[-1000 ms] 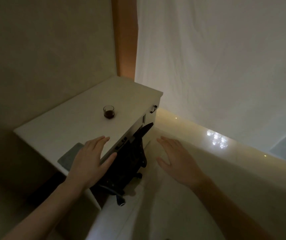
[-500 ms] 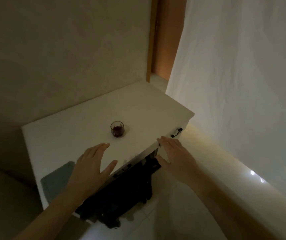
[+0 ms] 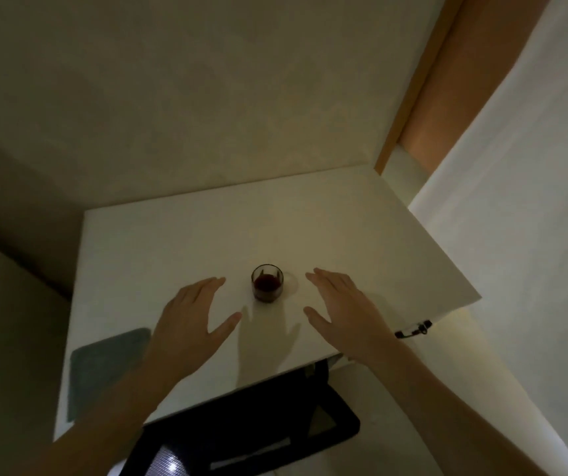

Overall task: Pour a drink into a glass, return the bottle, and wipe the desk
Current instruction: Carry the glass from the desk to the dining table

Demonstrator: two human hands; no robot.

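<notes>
From the head camera we look down on a white desk (image 3: 344, 218) that fills the middle of the frame, its back edge against a pale wall (image 3: 207, 80) across the top. The light is dim and yellowish.

Near the centre of the frame stands a small clear glass (image 3: 267, 282), upright on the desk, with a dark red drink in its lower part. It stands free, touched by neither hand.

Our left hand (image 3: 189, 321) is at lower centre-left, palm down, fingers held loosely together and pointing toward the upper right, thumb spread out to the side. It holds nothing. Our right hand (image 3: 340, 310) is at centre-right, also palm down and flat, fingers together, thumb spread toward the glass, and it too holds nothing. The glass lies between the two hands, a little beyond the fingertips and near both. Soft shadows of the hands fall on the desk between the thumbs; we cannot tell whether the palms touch the desk or hover just above it.

In the lower left of the frame a grey-green cloth (image 3: 104, 369) lies flat on the desk near its front left corner, partly covered by our left forearm.

Below the front edge of the desk, at bottom centre, sits a black chair (image 3: 275, 424). A small dark handle (image 3: 413, 329) shows under the desk's right edge. In the upper right runs an orange-brown door frame (image 3: 447, 80), with a white curtain (image 3: 533, 201) down the right side.
</notes>
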